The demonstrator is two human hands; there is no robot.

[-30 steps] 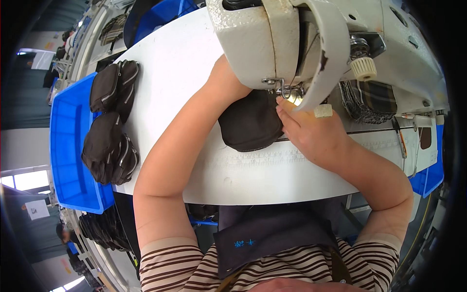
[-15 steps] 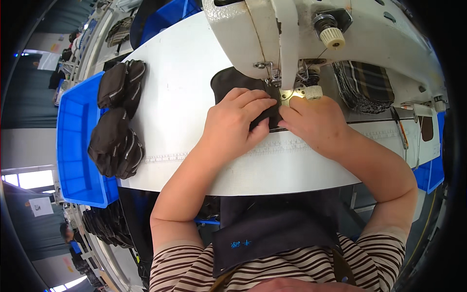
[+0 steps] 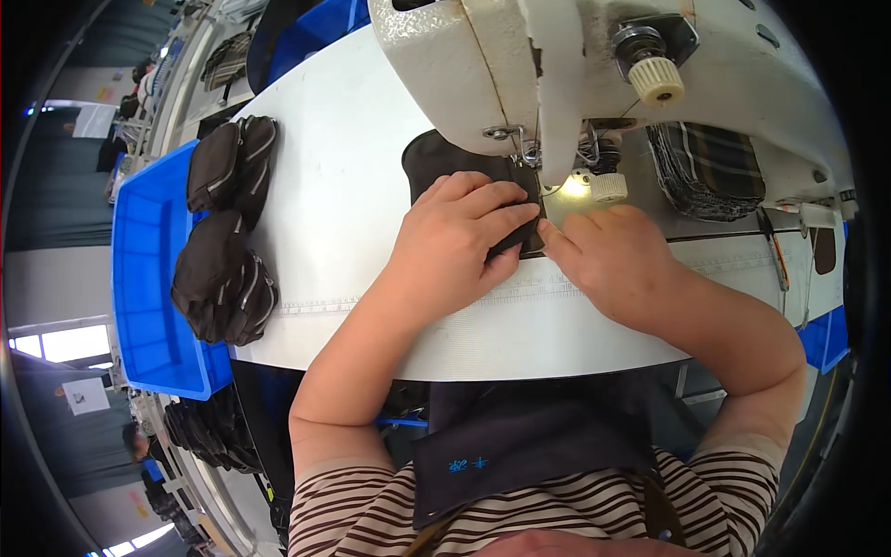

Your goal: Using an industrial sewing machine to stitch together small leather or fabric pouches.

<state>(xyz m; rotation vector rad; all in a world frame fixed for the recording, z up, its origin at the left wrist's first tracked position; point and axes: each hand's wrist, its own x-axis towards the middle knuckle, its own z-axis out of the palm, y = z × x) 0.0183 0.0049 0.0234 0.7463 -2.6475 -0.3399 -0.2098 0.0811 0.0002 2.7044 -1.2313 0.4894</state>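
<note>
A dark fabric piece (image 3: 432, 158) with a rounded corner lies on the white sewing table, its right edge under the presser foot of the sewing machine (image 3: 464, 79). My left hand (image 3: 455, 232) rests over it, fingers bent and pressed together, with the thumb tucked at a raised fold of the cloth. At the cloth's near right edge, my right hand (image 3: 617, 265) is closed, its fingers curled and one fingertip against the edge. What lies inside its curl is hidden. A small lamp lights the needle plate (image 3: 575, 190) just beyond the right fingers.
Dark zipped pouches (image 3: 218, 241) stand in two stacks on the left, beside a blue bin (image 3: 148, 278). Right of the needle lies a stack of plaid cloth pieces (image 3: 710, 172). A slim orange-and-black tool (image 3: 778, 255) lies farther right. Ruler marks (image 3: 520, 291) cross the near tabletop.
My right hand has drawn slightly back from the needle plate, toward me and to the right, so more of the lit plate shows. My left hand stays on the cloth. The whole view has shifted slightly.
</note>
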